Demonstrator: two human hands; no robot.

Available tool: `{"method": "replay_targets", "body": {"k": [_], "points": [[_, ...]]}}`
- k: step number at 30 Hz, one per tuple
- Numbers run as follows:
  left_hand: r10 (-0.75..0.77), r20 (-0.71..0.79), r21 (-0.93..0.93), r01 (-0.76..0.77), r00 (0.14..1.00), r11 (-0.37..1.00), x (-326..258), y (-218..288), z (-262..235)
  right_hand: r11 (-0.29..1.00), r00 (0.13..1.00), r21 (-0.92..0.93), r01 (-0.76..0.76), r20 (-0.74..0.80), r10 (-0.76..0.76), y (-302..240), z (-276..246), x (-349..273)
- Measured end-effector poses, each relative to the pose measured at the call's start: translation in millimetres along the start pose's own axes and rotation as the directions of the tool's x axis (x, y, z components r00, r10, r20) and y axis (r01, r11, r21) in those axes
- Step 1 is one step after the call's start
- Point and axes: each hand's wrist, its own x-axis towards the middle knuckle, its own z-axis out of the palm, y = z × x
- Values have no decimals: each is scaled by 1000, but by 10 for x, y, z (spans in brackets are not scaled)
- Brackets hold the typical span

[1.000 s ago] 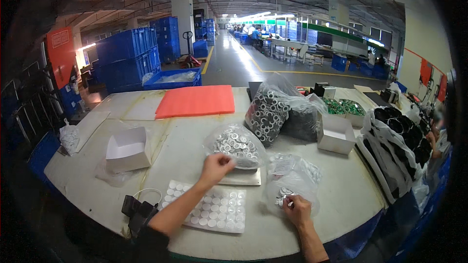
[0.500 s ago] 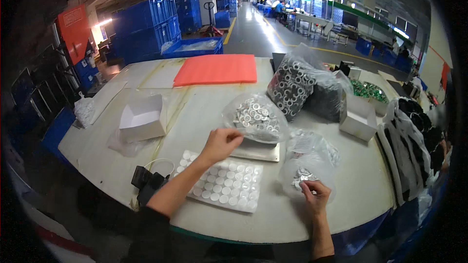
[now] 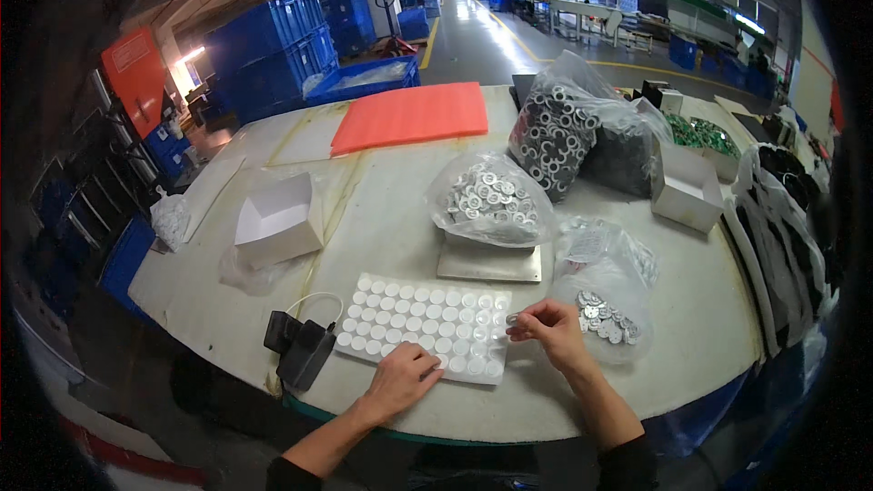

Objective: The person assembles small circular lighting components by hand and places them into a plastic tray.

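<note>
A white tray (image 3: 414,320) with rows of round white pieces lies before me. Over its near edge rests my left hand (image 3: 400,382), fingers curled down onto the pieces; whatever is under the fingertips is hidden. My right hand (image 3: 556,335), just off the tray's right end, pinches a small metal disc (image 3: 512,319) between thumb and fingertips. To the right of that hand, an open clear bag holds loose silvery discs (image 3: 605,320). Beyond the tray, another clear bag of silvery ring-shaped parts (image 3: 491,198) sits on a metal-topped scale (image 3: 489,260).
A black adapter (image 3: 306,355) with a white cable stands left of the tray. An empty white box (image 3: 280,223) is farther left, another box (image 3: 687,191) at right. Behind lie red foam sheets (image 3: 409,118) and a bag of dark ringed parts (image 3: 556,136). Bagged black parts (image 3: 773,236) line the right edge.
My left hand has come down from near the bag on the scale to the tray's near edge. My right hand has left the disc bag and moved left, carrying a disc.
</note>
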Motion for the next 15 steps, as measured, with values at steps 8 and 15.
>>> {"method": "replay_targets", "body": {"k": [8,15], "points": [[135,175,38,-143,975,989,112,-51,-108,969,996,-239,-61,-80,43,-20,-147,-102],[423,222,295,-474,878,829,141,-114,-53,992,993,93,-90,91,82,71,-104,-107]]}}
